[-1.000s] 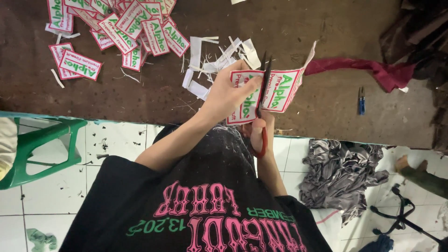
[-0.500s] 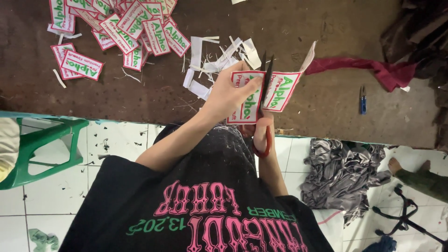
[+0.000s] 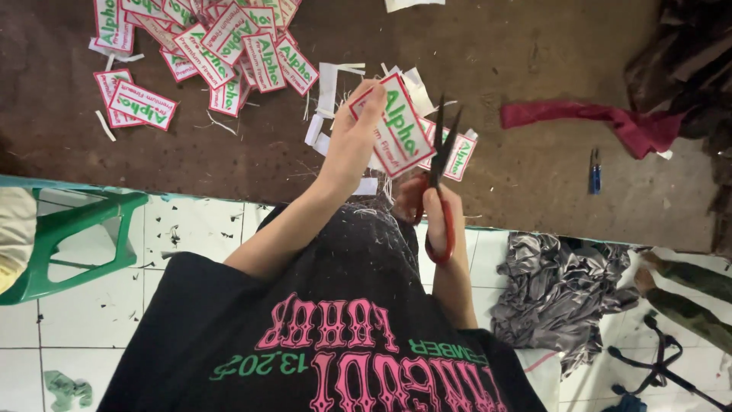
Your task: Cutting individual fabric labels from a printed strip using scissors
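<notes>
My left hand (image 3: 352,141) pinches a white label patch (image 3: 396,126) with a red border and green lettering, holding it tilted above the brown table (image 3: 526,69). My right hand (image 3: 435,210) grips red-handled scissors (image 3: 442,164), blades open and pointing up just right of that patch. A second matching patch (image 3: 460,155) shows behind the blades. White offcut strips (image 3: 329,88) lie under my left hand.
A pile of cut patches (image 3: 221,42) covers the table's far left. A crumpled red cloth (image 3: 610,122) and a small blue lighter (image 3: 595,172) lie to the right. A green plastic chair (image 3: 61,236) stands left on the tiled floor, grey fabric (image 3: 557,290) right.
The left hand has pulled one patch free from the strip and lifted it left of the scissors. The scissor blades, closed on the strip before, now stand open.
</notes>
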